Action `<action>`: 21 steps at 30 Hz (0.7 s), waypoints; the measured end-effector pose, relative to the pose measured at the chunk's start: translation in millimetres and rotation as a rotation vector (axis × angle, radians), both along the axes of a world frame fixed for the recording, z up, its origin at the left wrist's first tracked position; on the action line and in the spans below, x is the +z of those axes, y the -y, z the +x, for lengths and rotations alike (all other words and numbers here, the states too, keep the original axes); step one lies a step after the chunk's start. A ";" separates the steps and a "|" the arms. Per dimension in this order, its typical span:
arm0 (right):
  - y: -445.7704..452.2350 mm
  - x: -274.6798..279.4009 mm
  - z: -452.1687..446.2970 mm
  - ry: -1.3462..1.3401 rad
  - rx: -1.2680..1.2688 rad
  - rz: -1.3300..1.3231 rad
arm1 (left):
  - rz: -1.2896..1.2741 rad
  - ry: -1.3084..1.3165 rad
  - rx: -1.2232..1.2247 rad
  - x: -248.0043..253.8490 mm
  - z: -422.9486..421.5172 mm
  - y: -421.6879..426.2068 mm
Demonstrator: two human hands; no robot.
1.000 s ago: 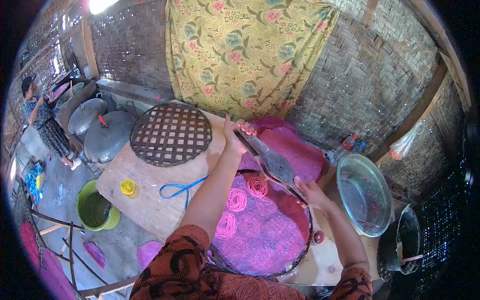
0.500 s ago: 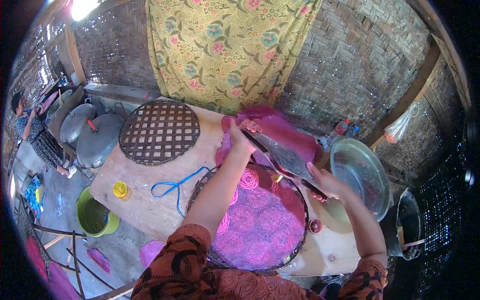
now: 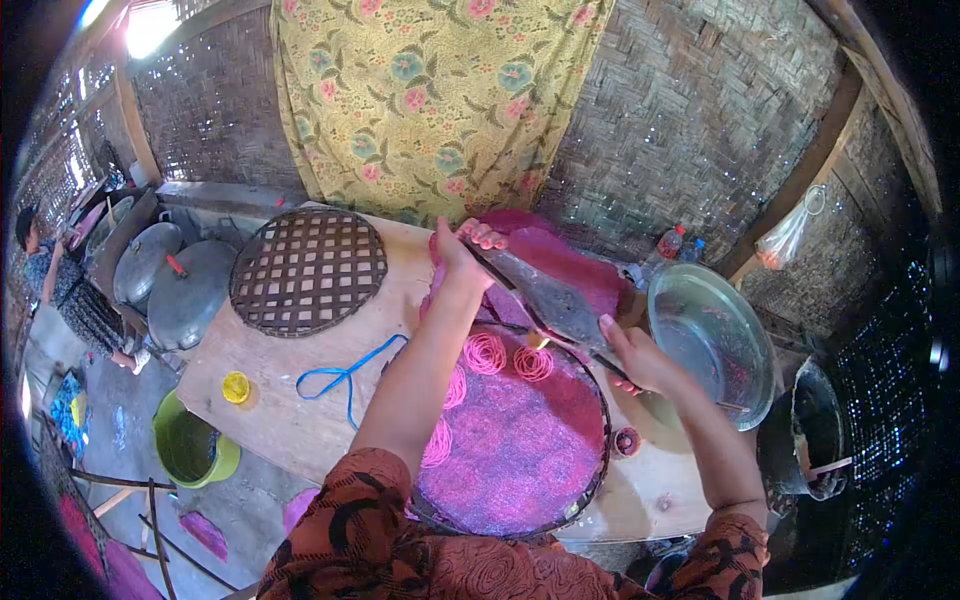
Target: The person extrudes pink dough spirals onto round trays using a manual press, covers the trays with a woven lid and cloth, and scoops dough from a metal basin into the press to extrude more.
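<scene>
A dark, long hand press (image 3: 560, 300) with a handle at each end slants over a round tray. My left hand (image 3: 468, 252) is wrapped round its far-left handle. At its near-right handle, my right hand (image 3: 642, 358) is closed with the thumb on top. A small brass-coloured nozzle (image 3: 537, 340) shows below the press. Under it lies a coil of pink strands (image 3: 533, 364). Further pink coils (image 3: 485, 353) line the left side of the tray, partly hidden by my left arm. The tray (image 3: 607, 440) has a dark rim and a pink-purple mottled surface.
A lattice-woven round tray (image 3: 308, 270), a blue ribbon (image 3: 345, 374) and a yellow tub (image 3: 236, 387) are on the wooden table. Pink cloth or sheeting (image 3: 560, 260) lies behind. A clear basin (image 3: 710, 340) stands at right. Another person (image 3: 70, 290) stands far left.
A full pink coil now lies beneath the nozzle, where a few hanging strands showed before. Both hands keep their hold on the press. The whole view has shifted slightly.
</scene>
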State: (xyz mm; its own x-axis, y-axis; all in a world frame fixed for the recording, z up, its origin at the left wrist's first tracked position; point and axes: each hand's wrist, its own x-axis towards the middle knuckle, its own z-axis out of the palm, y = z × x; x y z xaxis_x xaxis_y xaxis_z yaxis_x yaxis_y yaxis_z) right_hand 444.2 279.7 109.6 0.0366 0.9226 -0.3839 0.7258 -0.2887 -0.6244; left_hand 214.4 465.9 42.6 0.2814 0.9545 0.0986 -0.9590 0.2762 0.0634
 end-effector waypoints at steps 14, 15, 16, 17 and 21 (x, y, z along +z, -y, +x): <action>-23.4 -46.6 3.2 0.039 0.011 0.006 | 0.069 -0.011 0.012 -57.2 -8.0 -14.6; -25.9 -52.6 1.7 0.034 0.008 0.018 | 0.081 -0.016 0.009 -56.3 -18.2 -13.3; -30.0 -56.1 0.3 -0.021 0.069 0.021 | 0.083 -0.012 0.030 -50.2 -28.2 -12.2; -27.9 -60.9 -1.2 -0.079 0.126 0.009 | 0.069 -0.010 0.048 -49.6 -35.1 -6.2; -8.8 11.4 -8.5 -0.255 0.299 -0.056 | 0.219 -0.239 0.298 47.0 -65.3 65.0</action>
State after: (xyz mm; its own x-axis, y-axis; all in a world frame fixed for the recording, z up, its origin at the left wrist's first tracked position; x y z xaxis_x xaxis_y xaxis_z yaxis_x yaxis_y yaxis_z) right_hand 435.8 288.5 121.0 -0.3334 0.8556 -0.3960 0.6068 -0.1267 -0.7847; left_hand 149.1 400.9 89.6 0.0366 0.9612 0.2734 -0.9462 -0.0547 0.3190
